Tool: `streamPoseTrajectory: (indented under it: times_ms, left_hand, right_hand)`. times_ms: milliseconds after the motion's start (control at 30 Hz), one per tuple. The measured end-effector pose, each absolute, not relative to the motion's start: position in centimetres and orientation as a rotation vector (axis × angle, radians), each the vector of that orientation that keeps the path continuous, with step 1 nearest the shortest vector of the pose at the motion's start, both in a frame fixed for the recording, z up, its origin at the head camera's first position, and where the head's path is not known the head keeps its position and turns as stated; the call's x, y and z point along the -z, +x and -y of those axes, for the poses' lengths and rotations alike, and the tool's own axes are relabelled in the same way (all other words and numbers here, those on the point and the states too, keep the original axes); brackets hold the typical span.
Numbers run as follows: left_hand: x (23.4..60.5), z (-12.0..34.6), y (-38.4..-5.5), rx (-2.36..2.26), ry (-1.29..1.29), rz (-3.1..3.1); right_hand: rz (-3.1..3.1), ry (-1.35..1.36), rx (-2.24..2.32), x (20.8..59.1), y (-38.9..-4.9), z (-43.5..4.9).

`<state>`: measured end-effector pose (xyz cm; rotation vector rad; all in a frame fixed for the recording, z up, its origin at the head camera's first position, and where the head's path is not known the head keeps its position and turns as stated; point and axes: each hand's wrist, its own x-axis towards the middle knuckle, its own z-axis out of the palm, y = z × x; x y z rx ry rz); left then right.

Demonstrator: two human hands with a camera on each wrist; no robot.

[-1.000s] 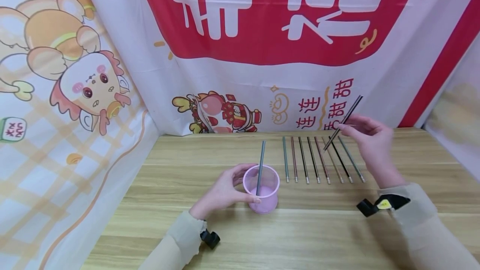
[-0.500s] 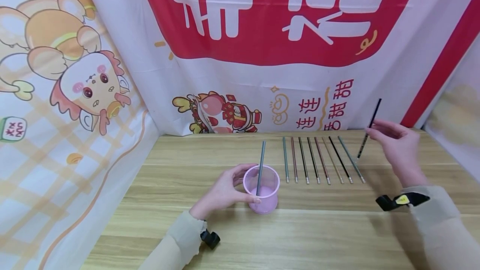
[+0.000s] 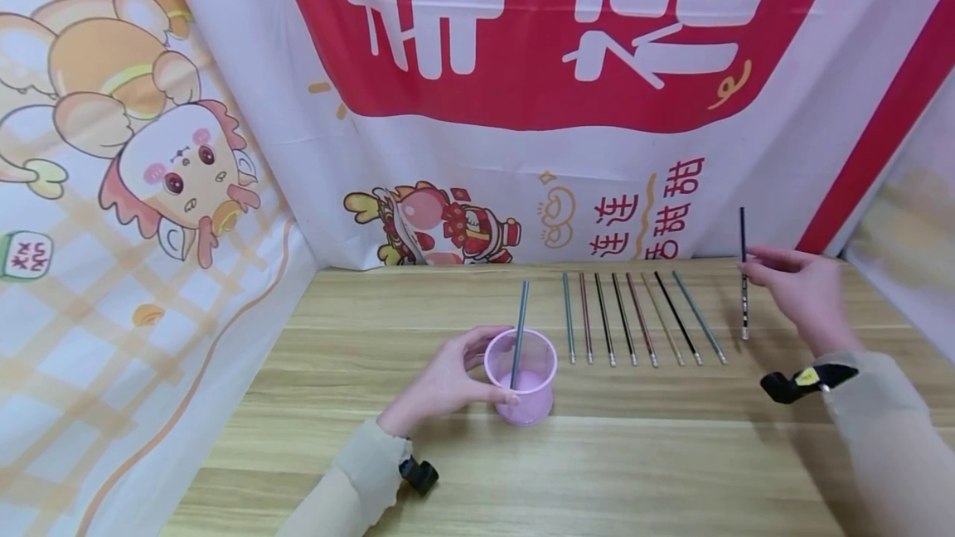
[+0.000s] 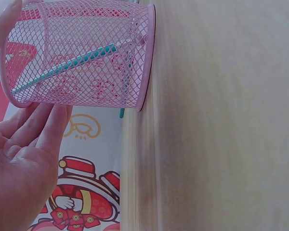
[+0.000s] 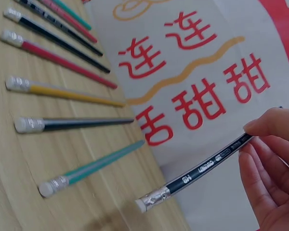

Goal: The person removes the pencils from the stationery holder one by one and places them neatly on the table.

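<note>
A pink mesh pen cup [image 3: 525, 404] stands upright on the table, and one teal pencil [image 3: 519, 321] leans inside it. My left hand [image 3: 448, 375] grips the cup by its rim, thumb at the near side. In the left wrist view the cup's mesh wall [image 4: 86, 72] shows the pencil's eraser end down at the base. My right hand [image 3: 802, 292] pinches a black pencil [image 3: 744, 297] between thumb and fingers, eraser end down, right of the pencil row. White lettering shows on that pencil in the right wrist view, close over the table.
Several pencils lie in a fanned row, erasers toward me, among them a yellow pencil [image 5: 77, 95], a red pencil [image 5: 62, 60] and a teal pencil [image 3: 699, 317] at the right end. A printed cloth [image 3: 448, 147] hangs behind the wooden table [image 3: 634, 479].
My right hand has moved right with the black pencil, from above the row to beside it, and the pencil has turned from slanted to nearly upright. The left hand and cup have stayed put.
</note>
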<state>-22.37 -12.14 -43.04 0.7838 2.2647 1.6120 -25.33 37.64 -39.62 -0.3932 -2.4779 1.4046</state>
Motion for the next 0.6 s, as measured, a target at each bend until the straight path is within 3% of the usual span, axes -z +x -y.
streamPoseTrajectory:
  times_ms: [600]
  left_hand:
    - [42.9,12.2,-22.2,-1.618,0.774,-2.266]
  right_hand:
    - [2.776,-0.267,-1.302,43.3,-27.8,-38.2]
